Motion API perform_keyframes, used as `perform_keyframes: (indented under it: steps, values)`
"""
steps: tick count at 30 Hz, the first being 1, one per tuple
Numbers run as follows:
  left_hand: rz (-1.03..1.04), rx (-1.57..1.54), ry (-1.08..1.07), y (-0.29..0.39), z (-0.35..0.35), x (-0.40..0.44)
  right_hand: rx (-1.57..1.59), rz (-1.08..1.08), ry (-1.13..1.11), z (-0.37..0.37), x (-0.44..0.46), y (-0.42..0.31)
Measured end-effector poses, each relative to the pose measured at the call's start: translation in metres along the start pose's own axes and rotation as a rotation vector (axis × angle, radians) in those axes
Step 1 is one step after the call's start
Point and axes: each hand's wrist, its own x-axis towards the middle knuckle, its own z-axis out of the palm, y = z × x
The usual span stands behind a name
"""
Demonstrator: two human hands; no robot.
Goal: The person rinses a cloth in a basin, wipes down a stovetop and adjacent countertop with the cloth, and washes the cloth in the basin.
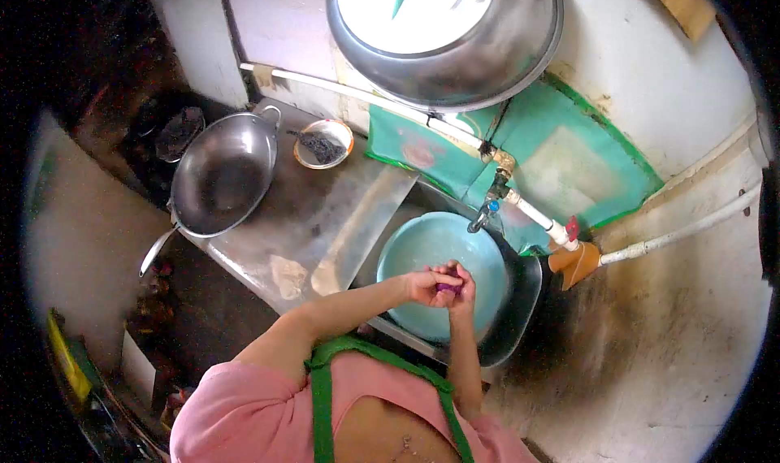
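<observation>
My left hand (pixel 426 289) and my right hand (pixel 462 287) are closed together over a light blue basin (pixel 398 249). Between them shows a small purple thing (pixel 448 287); most of it is hidden by the fingers, and its kind cannot be made out. The basin sits in a metal sink (pixel 532 288), just below a tap (pixel 481 218) with a blue mark. Whether water runs from the tap cannot be seen clearly.
Left of the sink, a metal counter (pixel 325 211) bears a wok (pixel 223 175), a bowl (pixel 335 135) with a dark scourer, and a pale cloth-like piece (pixel 288 276). A large steel basin (pixel 520 49) hangs on the wall above white pipes (pixel 366 96).
</observation>
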Motion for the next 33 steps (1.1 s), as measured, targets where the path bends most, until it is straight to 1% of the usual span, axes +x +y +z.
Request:
perform_keyframes:
  steps: [1,2,3,5,6,7,8,9,10,11,12,13,14,15,16,18,19,21,22,24,25,27,28,29,30,31,32,33]
  values:
    - [-0.028,0.059,0.114,0.000,-0.004,0.002,0.008,-0.043,0.079,0.008,0.001,0.000]
    - [-0.177,0.084,0.007,0.003,-0.010,0.002,-0.159,-0.041,0.213,0.015,-0.001,-0.002]
    - [-0.163,0.090,0.006,0.005,-0.012,0.003,-0.166,-0.042,0.199,0.018,0.002,-0.002]
    - [-0.067,0.369,0.164,0.000,-0.021,0.013,-0.314,-0.058,0.243,0.021,0.004,-0.003]
    - [0.046,0.625,-0.019,0.002,-0.025,0.012,-0.250,-0.101,0.276,0.021,0.008,0.003]
    - [0.204,0.854,-0.173,0.004,-0.029,0.010,-0.253,-0.103,0.263,0.020,0.010,0.004]
    - [0.175,0.987,0.035,0.002,-0.029,0.013,-0.224,-0.112,0.288,0.019,0.009,0.005]
    - [0.142,1.108,0.245,0.000,-0.008,0.000,-0.196,-0.120,0.318,0.018,0.008,0.005]
    - [0.151,1.111,0.248,-0.002,0.005,-0.006,-0.200,-0.120,0.309,0.021,0.009,0.003]
    - [0.162,1.156,0.405,-0.003,0.016,-0.011,-0.194,-0.144,0.362,0.026,0.010,0.002]
    - [0.170,1.171,0.487,-0.007,0.010,-0.004,-0.189,-0.163,0.417,0.029,0.010,0.002]
    - [0.177,1.182,0.569,-0.012,0.005,0.003,-0.194,-0.153,0.412,0.018,0.012,0.005]
    - [0.528,1.435,0.540,-0.018,-0.021,0.027,-0.137,-0.202,0.497,-0.003,0.020,0.009]
    - [0.892,1.671,0.497,-0.020,-0.024,0.030,-0.078,-0.251,0.581,-0.001,0.023,0.011]
    - [0.895,1.663,0.507,-0.021,-0.027,0.033,-0.083,-0.241,0.579,0.000,0.021,0.011]
    - [0.501,1.797,0.687,-0.020,-0.025,0.030,-0.042,-0.177,0.602,0.005,0.015,0.011]
    - [0.501,1.788,0.693,-0.020,-0.020,0.022,-0.047,-0.169,0.602,-0.002,0.015,0.015]
    - [0.243,1.806,0.790,-0.021,-0.009,0.004,-0.030,-0.215,0.722,-0.031,0.020,0.027]
    - [0.244,1.795,0.791,-0.022,-0.014,0.003,-0.037,-0.208,0.724,-0.035,0.022,0.032]
    - [0.130,2.025,0.728,-0.026,-0.034,0.005,0.130,-0.246,0.986,-0.043,0.024,0.052]
    - [0.126,2.012,0.729,-0.030,-0.052,0.011,0.122,-0.236,0.991,-0.048,0.022,0.065]
    - [0.152,2.094,0.754,-0.037,-0.075,0.018,-0.006,-0.150,0.842,-0.060,0.010,0.079]
    - [0.172,2.092,0.780,-0.035,-0.075,0.020,-0.285,-0.125,0.633,-0.066,0.001,0.079]
    - [0.193,2.136,0.693,-0.035,-0.066,0.020,-0.631,-0.145,0.443,-0.069,-0.007,0.076]
    - [0.219,2.010,0.545,-0.025,-0.052,0.008,-0.785,-0.184,0.356,-0.067,-0.013,0.068]
    - [0.226,1.871,0.404,-0.015,-0.036,-0.005,-0.744,-0.190,0.342,-0.066,-0.011,0.054]
    - [0.249,1.562,0.202,-0.001,-0.015,-0.016,-0.423,-0.166,0.435,-0.057,-0.010,0.031]
    - [0.227,1.364,0.134,0.009,0.003,-0.016,-0.094,-0.180,0.539,-0.046,-0.009,0.008]
